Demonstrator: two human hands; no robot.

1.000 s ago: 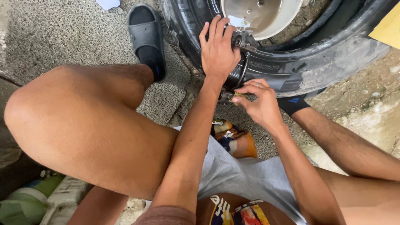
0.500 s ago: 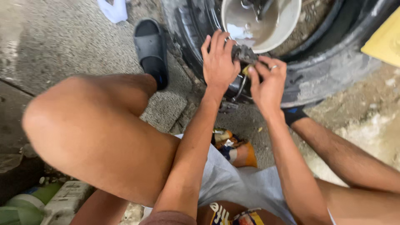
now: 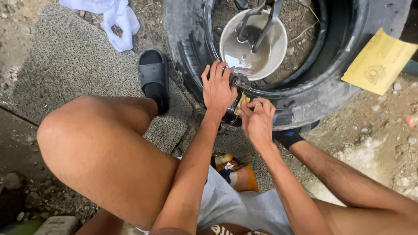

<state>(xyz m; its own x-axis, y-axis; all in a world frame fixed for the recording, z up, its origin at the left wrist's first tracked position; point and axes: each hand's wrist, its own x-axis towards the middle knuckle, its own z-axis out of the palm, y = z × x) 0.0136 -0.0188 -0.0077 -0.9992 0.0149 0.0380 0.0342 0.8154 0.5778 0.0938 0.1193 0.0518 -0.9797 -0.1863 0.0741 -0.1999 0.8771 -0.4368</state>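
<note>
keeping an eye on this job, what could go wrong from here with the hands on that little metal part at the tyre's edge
1. The left hand and right hand work a small metal part on the tyre's curved wall; it could slip off into the dirt.
2. The bowl of water sits just beyond the fingers; a jerk might tip it.
3. The yellow sheet lies loose on the tyre and could slide off.

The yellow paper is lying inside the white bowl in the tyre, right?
Not quite. The head view shows the yellow paper lying on the tyre's outer edge, right of the white bowl. The bowl holds murky water and metal tools.
</note>
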